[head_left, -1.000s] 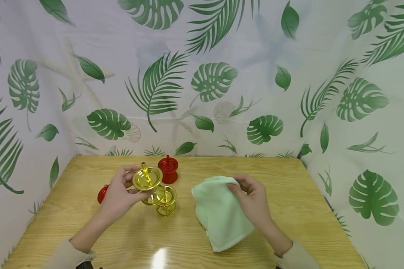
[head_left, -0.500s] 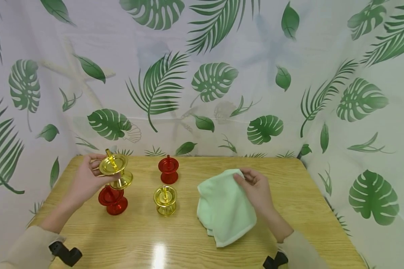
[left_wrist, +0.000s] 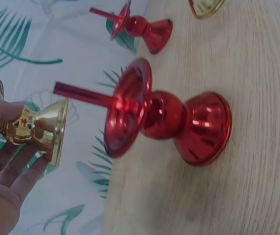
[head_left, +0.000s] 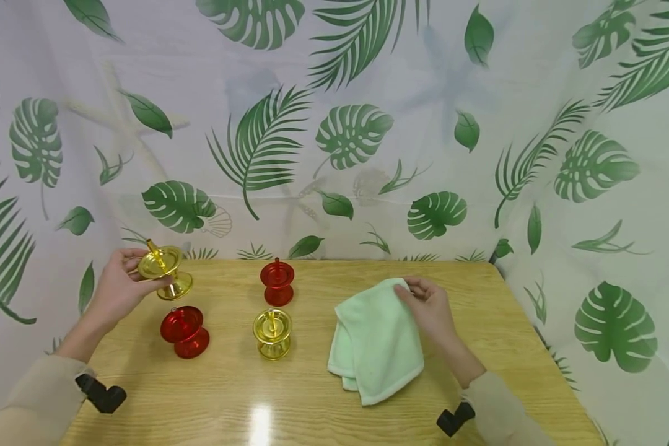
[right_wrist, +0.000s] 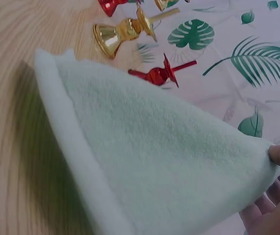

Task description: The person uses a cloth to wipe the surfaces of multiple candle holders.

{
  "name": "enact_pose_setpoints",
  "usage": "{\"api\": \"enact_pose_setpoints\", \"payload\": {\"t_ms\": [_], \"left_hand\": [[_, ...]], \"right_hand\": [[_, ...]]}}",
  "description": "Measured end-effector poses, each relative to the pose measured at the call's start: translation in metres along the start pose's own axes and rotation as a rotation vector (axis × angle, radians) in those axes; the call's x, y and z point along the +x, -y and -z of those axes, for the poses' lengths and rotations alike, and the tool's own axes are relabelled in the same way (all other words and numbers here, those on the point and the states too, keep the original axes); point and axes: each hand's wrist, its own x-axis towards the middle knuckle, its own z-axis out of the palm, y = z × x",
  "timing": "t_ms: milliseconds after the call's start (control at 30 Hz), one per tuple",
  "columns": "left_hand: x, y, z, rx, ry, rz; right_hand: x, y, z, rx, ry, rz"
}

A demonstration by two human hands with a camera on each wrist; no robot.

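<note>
My left hand (head_left: 119,285) grips a gold candle holder (head_left: 174,286) by its waist at the back left of the table. In the left wrist view the thumb and fingers wrap the gold candle holder (left_wrist: 46,128), whose flared base points right. My right hand (head_left: 429,310) pinches the top corner of a pale green cloth (head_left: 379,347), which hangs and drapes down toward the table. A red candle holder (head_left: 186,334) stands just in front of the left hand. Another red candle holder (head_left: 277,285) is near the back edge, with a second gold one (head_left: 272,337) in front of it.
The wooden table (head_left: 312,409) ends at a leaf-printed curtain (head_left: 345,204) at the back and sides. Black wrist cameras (head_left: 103,393) sit on both sleeves. Bright glare shows on the table's front middle.
My left hand has carried the gold candle holder left and back, uncovering the front red one. The right hand has shifted slightly right and up with the cloth.
</note>
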Motion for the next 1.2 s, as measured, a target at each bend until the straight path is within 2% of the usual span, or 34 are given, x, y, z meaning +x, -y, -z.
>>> {"api": "enact_pose_setpoints", "payload": {"t_ms": [267, 500, 633, 867, 1200], "left_hand": [[0.015, 0.025, -0.004, 0.005, 0.013, 0.036], [0.025, 0.043, -0.013, 0.068, 0.052, 0.016], [0.026, 0.049, -0.019, 0.065, 0.066, 0.013], [0.029, 0.055, -0.027, 0.123, 0.063, 0.021], [0.033, 0.062, -0.038, 0.137, 0.132, 0.009]], "right_hand": [[0.012, -0.016, 0.015, -0.126, 0.088, -0.013], [0.018, -0.031, 0.025, -0.265, 0.173, -0.021], [0.02, -0.036, 0.026, -0.307, 0.175, -0.016], [0.029, -0.045, 0.024, -0.228, 0.172, -0.108], [0.041, -0.059, 0.025, -0.171, 0.122, -0.201]]}}
